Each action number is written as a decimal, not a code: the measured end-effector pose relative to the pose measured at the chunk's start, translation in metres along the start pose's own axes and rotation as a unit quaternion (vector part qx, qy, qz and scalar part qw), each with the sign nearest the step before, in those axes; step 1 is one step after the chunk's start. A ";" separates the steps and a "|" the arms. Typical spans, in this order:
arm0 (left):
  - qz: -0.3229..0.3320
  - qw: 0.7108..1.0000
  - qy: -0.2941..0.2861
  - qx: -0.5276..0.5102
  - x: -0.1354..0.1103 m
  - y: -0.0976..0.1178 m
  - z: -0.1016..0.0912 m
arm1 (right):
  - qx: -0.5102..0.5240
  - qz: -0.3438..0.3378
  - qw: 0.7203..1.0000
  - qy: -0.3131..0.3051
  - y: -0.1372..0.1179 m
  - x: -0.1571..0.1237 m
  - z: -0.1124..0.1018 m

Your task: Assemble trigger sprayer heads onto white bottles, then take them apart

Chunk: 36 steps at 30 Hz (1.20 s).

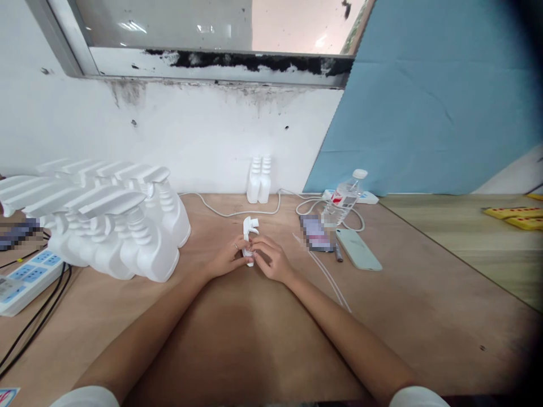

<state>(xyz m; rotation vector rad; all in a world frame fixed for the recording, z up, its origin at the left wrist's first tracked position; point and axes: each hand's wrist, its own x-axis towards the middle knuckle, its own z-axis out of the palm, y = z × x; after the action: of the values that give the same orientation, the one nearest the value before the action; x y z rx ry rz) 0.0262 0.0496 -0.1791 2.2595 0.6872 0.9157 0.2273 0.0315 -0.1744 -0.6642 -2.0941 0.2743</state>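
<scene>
The white spray head [247, 227] sits upright between the person's hands, over the tabletop [229, 328], its nozzle end standing above the fingers. The left hand [231, 257] has thumb and fingers pinched on its lower part; the right hand [272, 260] is nearly closed too, fingertips gathered on the same part.

To the spray head's left, the big white bottles [148, 251] crowd together, well apart from the left hand. Straight beyond it, a pale cable [237, 214] curves across, and past that two small white bottles [253, 186] stand by the wall at the far edge. To its right, near the right forearm, lie thin white tubes [333, 281], then a phone [316, 233] and a pale green phone [359, 249]. The tabletop's right edge slants away well past those phones; toward the person, wood stretches from the spray head between both forearms.
</scene>
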 end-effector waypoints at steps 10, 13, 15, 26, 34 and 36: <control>-0.011 1.000 -0.012 0.000 0.001 0.001 0.000 | -0.031 -0.019 0.999 -0.037 0.007 0.000 -0.004; -0.011 1.000 -0.007 -0.002 0.000 0.001 0.000 | -0.029 -0.021 0.999 -0.036 0.009 0.000 -0.004; -0.008 1.000 -0.006 -0.002 0.000 0.001 0.000 | -0.029 -0.022 0.999 -0.036 0.009 0.000 -0.004; -0.024 1.000 -0.007 0.004 0.001 -0.005 0.001 | 0.012 0.011 0.999 -0.035 0.003 0.000 -0.001; -0.016 0.999 -0.004 -0.038 0.001 0.000 -0.002 | 0.031 0.020 0.998 -0.047 0.006 -0.002 0.002; -0.023 0.999 -0.001 -0.045 0.000 -0.001 -0.002 | 0.021 0.014 0.998 -0.053 0.008 -0.003 0.002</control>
<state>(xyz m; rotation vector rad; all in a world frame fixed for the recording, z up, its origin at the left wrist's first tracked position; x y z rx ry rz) 0.0249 0.0510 -0.1786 2.1556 0.6808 0.9032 0.2293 0.0364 -0.1808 -0.6676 -2.1744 0.3750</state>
